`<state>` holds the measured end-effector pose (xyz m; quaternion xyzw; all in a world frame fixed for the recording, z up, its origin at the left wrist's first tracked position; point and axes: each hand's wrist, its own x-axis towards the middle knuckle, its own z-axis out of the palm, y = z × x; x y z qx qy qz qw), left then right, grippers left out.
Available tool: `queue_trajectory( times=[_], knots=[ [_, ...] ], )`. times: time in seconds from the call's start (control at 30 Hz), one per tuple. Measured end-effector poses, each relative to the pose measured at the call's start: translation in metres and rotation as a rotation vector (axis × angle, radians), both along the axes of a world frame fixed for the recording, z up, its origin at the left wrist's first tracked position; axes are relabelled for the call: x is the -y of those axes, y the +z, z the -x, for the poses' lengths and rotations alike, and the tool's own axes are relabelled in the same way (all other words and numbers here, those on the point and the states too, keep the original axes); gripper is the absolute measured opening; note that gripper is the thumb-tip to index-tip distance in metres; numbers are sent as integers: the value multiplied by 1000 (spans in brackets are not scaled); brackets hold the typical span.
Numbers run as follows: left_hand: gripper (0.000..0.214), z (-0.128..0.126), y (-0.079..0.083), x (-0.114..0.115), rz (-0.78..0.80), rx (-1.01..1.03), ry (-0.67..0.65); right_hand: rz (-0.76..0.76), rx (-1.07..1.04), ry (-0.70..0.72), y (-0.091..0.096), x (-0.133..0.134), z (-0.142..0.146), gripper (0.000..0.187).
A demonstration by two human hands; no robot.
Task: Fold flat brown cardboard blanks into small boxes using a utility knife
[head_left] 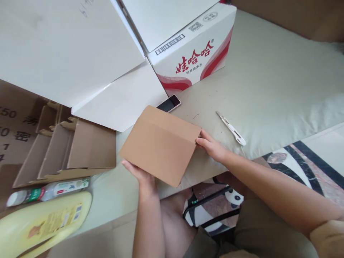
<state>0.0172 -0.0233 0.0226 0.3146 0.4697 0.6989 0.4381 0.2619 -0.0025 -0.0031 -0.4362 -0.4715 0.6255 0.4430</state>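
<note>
A creased piece of brown cardboard (163, 143) is held up in front of me between both hands. My left hand (138, 173) supports its near left edge from below, its fingers partly hidden under the board. At the right corner, my right hand (211, 145) pinches the board between thumb and fingers. A white utility knife (231, 128) lies to the right of the cardboard, beyond my right hand, its blade end pointing away. Behind the board's far edge lies a phone (170, 103), partly covered from view.
A white and red water carton (193, 53) stands at the back, beside large white panels (61, 46). On the left are a cardboard box with dividers (91, 143), a plastic bottle (51, 190) and a yellow jug (48, 222). A panda-printed stool (215, 208) sits below.
</note>
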Motion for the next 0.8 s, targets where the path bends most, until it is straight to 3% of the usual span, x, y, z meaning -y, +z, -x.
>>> queue_trajectory(
  times=[0.5,0.8],
  knots=[
    [71,7,-2,-2,31,-17,37,29,12,40,6,1,-3,44],
    [69,5,2,-5,31,-24,58,-35,39,29,3,1,-3,42]
  ],
)
